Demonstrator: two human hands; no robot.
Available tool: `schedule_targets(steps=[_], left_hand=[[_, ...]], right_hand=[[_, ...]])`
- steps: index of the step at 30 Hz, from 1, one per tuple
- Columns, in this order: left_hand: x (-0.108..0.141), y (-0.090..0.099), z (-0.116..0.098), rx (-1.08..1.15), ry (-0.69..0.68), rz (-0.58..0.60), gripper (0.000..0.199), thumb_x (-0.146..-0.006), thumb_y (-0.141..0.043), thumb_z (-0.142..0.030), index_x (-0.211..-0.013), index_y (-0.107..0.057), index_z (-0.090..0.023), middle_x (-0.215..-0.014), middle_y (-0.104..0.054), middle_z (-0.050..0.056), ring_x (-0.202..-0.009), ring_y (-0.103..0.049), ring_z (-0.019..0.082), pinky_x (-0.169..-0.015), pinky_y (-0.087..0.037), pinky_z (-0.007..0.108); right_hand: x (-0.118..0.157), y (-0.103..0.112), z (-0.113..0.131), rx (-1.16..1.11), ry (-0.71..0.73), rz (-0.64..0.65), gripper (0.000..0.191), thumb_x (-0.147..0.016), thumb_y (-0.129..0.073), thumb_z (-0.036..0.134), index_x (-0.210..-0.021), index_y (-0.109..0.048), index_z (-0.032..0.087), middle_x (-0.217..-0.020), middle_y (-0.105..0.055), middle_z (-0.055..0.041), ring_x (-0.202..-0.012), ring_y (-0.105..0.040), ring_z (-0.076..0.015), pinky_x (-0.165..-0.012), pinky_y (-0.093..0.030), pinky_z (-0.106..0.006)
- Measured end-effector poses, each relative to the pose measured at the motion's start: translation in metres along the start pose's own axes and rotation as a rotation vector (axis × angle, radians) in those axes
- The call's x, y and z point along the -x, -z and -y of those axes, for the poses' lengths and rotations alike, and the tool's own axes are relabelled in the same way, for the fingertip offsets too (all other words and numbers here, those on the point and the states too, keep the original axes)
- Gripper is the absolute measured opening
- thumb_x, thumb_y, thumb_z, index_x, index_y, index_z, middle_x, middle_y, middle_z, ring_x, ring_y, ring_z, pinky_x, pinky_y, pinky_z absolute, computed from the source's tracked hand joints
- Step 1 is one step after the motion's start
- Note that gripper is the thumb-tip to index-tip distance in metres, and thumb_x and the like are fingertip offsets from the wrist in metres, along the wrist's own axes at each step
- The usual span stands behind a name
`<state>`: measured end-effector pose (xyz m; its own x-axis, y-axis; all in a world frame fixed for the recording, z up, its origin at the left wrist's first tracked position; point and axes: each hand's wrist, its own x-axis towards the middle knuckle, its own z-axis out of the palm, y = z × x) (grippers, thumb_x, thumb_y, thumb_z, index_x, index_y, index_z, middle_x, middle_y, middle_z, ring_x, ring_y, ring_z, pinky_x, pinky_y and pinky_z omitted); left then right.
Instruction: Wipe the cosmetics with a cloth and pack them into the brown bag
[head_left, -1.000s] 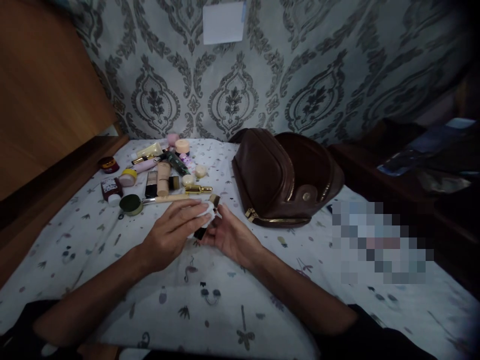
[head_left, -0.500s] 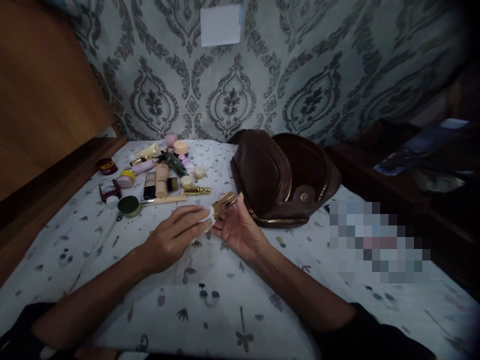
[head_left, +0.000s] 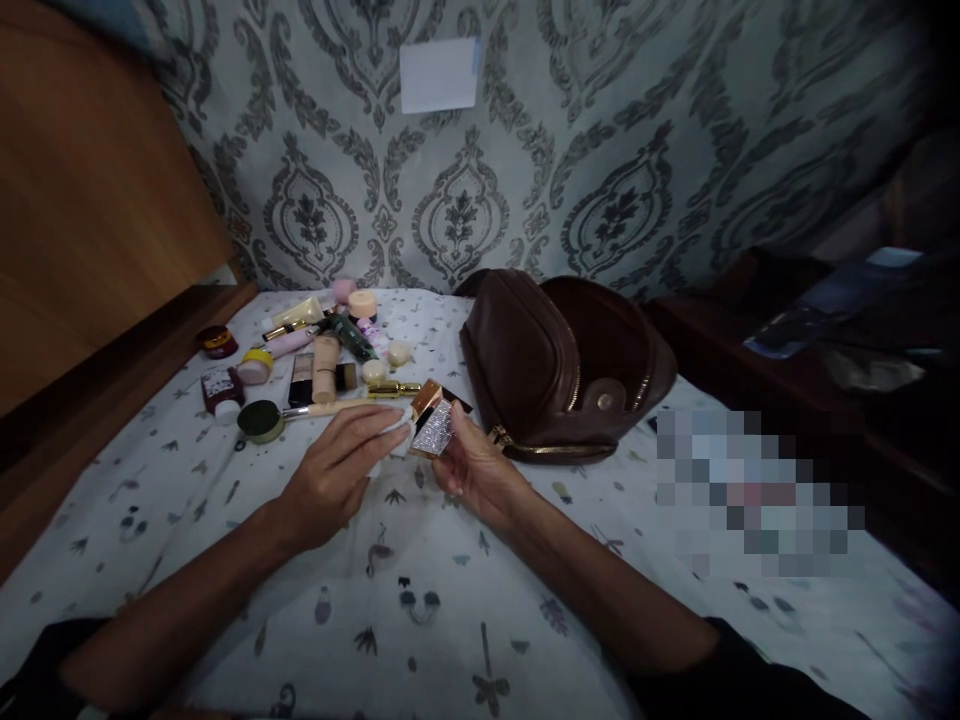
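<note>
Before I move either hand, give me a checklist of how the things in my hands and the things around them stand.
1. Glittery case gripped in the right hand: ok.
2. White cloth held in the left hand: ok.
3. Case fully closed: cannot tell; fingers and the angle hide parts of it.
4. Left hand well clear of the makeup brush: not ok; the fingers look very close to its handle.
5. Gold tube lying on the patterned sheet, not held: ok.
6. Brown bag zipped shut: not ok; it gapes open at the top.
</note>
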<state>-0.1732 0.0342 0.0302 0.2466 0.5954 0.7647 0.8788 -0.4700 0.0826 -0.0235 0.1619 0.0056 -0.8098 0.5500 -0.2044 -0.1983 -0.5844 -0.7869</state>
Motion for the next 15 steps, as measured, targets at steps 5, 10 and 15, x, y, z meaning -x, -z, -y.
schedule_targets(steps=[5,10,15], left_hand=[[0.001,0.002,0.006,-0.023,0.048,-0.024,0.055,-0.092,-0.037,0.000,-0.142,-0.048,-0.021,-0.126,-0.062,0.014,-0.122,-0.055,0.026,-0.098,-0.052,0.048],[0.001,0.003,0.008,-0.072,0.061,-0.016,0.054,-0.093,-0.036,-0.001,-0.143,-0.048,-0.021,-0.127,-0.062,0.013,-0.123,-0.055,0.026,-0.100,-0.052,0.048],[0.001,0.002,0.009,-0.141,0.006,-0.010,0.055,-0.094,-0.040,-0.001,-0.145,-0.044,-0.020,-0.126,-0.063,0.014,-0.124,-0.055,0.027,-0.098,-0.053,0.049]], right_hand=[[0.002,-0.001,-0.004,0.173,0.012,-0.009,0.056,-0.066,-0.073,0.070,-0.080,-0.050,0.021,-0.044,-0.052,0.0109,-0.025,-0.028,-0.0035,-0.029,-0.015,-0.017],[0.003,-0.001,-0.008,0.281,0.045,0.004,0.055,-0.068,-0.072,0.070,-0.070,-0.047,0.021,-0.033,-0.041,0.0110,-0.026,-0.027,-0.0036,-0.032,-0.012,-0.019],[0.002,-0.001,-0.011,0.275,0.074,-0.025,0.053,-0.067,-0.075,0.066,-0.066,-0.051,0.019,-0.037,-0.043,0.0095,-0.028,-0.027,-0.0023,-0.033,-0.011,-0.020]])
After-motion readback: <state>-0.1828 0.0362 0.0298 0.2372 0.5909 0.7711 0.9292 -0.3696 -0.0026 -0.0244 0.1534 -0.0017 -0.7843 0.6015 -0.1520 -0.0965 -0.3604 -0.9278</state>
